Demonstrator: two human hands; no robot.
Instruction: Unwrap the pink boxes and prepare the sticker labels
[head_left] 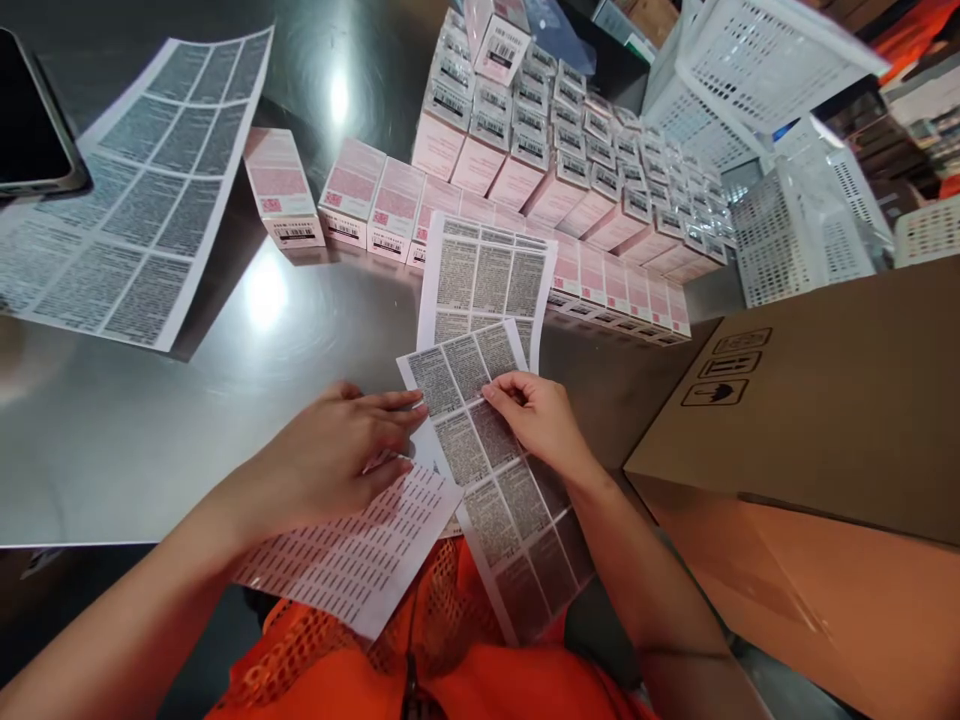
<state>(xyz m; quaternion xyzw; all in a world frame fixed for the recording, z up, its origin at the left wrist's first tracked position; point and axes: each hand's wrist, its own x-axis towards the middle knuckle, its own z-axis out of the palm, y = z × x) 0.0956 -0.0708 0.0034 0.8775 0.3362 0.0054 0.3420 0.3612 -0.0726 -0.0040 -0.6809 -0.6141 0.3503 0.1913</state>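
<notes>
A sheet of printed labels [495, 490] slants down from the metal table toward my lap. My right hand [540, 415] is closed in a pinch on it, thumb and forefinger meeting near a label's corner. Fingers outstretched, my left hand [349, 445] lies with its fingertips at the sheet's left edge. Under that hand is a white sheet with rows of small dark strips [360, 560], hanging over the table edge. Another label sheet [491, 265] lies partly beneath the first, its far end against small pink boxes.
Pink boxes [397, 200] stand in a row, with several more rows in clear wrap [525, 150] behind. A large label sheet [150, 200] and a phone [34, 115] lie at left. A cardboard carton [817, 380] flanks the right; white baskets [765, 60] stand behind.
</notes>
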